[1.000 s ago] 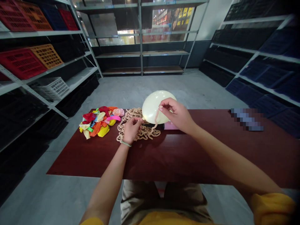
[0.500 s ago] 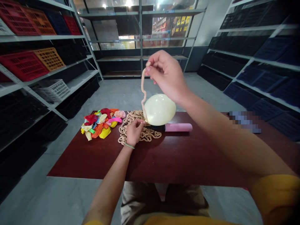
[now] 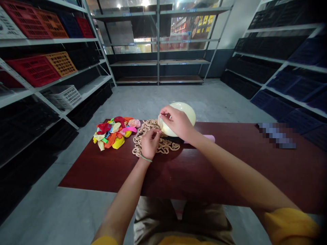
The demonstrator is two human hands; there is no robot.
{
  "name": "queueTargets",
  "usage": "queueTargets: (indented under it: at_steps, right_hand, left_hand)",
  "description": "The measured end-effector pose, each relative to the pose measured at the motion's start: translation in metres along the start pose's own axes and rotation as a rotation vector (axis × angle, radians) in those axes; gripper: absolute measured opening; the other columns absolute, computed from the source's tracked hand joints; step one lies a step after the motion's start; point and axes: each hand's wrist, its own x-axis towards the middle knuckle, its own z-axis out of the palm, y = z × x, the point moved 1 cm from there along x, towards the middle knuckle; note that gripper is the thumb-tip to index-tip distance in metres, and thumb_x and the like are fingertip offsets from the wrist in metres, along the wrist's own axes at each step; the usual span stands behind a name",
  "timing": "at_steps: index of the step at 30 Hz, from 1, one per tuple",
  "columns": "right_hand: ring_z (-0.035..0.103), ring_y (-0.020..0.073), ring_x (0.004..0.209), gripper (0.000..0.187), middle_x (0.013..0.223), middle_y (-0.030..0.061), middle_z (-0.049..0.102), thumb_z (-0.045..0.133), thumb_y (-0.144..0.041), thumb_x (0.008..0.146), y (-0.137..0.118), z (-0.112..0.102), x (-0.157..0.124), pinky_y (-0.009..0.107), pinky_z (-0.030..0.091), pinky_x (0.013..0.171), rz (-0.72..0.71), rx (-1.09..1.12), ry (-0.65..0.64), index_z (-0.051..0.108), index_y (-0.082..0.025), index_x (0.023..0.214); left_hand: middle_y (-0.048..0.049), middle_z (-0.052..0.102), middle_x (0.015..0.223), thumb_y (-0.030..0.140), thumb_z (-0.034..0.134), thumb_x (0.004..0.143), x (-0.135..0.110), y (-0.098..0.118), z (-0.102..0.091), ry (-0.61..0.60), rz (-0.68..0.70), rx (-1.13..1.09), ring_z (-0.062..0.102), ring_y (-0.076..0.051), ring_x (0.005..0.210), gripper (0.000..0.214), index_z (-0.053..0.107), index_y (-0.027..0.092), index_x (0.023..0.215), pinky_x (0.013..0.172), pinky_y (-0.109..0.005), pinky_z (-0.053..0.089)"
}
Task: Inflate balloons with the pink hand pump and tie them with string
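So the right hand (image 3: 177,123) blocks a good chunk of the pale balloon (image 3: 189,114), and whatever's between those fingertips is too tiny to make out. Same deal with the left hand (image 3: 150,145): the balloon's neck disappears at its fingertips, can't tell if any cord goes around it. That hand also covers part of the beige cord pile (image 3: 170,146). The pink tube (image 3: 210,138) is half behind the right wrist. Near the table's (image 3: 178,177) far edge, toward the right end, some object (image 3: 277,135) is pixelated, and that end runs out of frame.
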Motion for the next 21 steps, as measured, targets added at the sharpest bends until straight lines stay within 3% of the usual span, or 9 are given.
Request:
queueTargets:
  at_steps: [4, 9, 13, 16, 21]
  right_hand:
    - [0.062, 0.0144, 0.077, 0.010, 0.089, 0.0010, 0.067, 0.054, -0.033, 0.091, 0.004, -0.005, -0.029, 0.030, 0.049, 0.069, 0.147, 0.141, 0.059, 0.058, -0.024, 0.092]
    - [0.057, 0.0119, 0.054, 0.019, 0.067, -0.0029, 0.060, 0.055, -0.042, 0.089, 0.013, 0.004, -0.063, 0.026, 0.047, 0.050, 0.410, 0.442, 0.020, 0.056, -0.025, 0.096]
    - [0.064, 0.0143, 0.068, 0.017, 0.073, -0.0019, 0.064, 0.059, -0.040, 0.086, 0.021, 0.011, -0.071, 0.033, 0.054, 0.069, 0.420, 0.542, 0.040, 0.056, -0.025, 0.092]
    - [0.067, 0.0167, 0.084, 0.017, 0.085, -0.0001, 0.066, 0.061, -0.040, 0.084, 0.026, 0.012, -0.067, 0.037, 0.052, 0.083, 0.411, 0.561, 0.091, 0.057, -0.024, 0.090]
    - [0.066, 0.0186, 0.090, 0.018, 0.086, 0.0011, 0.067, 0.054, -0.042, 0.089, 0.026, 0.015, -0.061, 0.041, 0.049, 0.091, 0.389, 0.567, 0.085, 0.051, -0.025, 0.092]
  left_hand:
    - [-0.0090, 0.067, 0.108, 0.028, 0.065, 0.085, 0.004, 0.001, -0.003, 0.121, 0.154, 0.102, 0.062, -0.022, 0.105, 0.010, 0.071, 0.020, 0.085, 0.093, -0.039, 0.050]
    - [-0.0096, 0.067, 0.118, 0.025, 0.061, 0.088, 0.007, 0.004, -0.006, 0.088, 0.157, 0.046, 0.062, -0.022, 0.112, 0.009, 0.069, 0.020, 0.088, 0.100, -0.045, 0.048]
    - [-0.0084, 0.071, 0.110, 0.027, 0.062, 0.087, 0.007, 0.007, -0.006, 0.044, 0.146, -0.041, 0.066, -0.021, 0.105, 0.009, 0.068, 0.020, 0.085, 0.096, -0.041, 0.050]
    - [-0.0070, 0.073, 0.098, 0.030, 0.065, 0.085, 0.007, 0.007, -0.004, 0.037, 0.035, -0.109, 0.068, -0.019, 0.093, 0.011, 0.068, 0.019, 0.085, 0.087, -0.036, 0.054]
    - [-0.0037, 0.071, 0.083, 0.037, 0.067, 0.081, 0.006, -0.001, 0.001, 0.067, -0.307, -0.395, 0.069, -0.017, 0.075, 0.020, 0.066, 0.018, 0.087, 0.074, -0.031, 0.057]
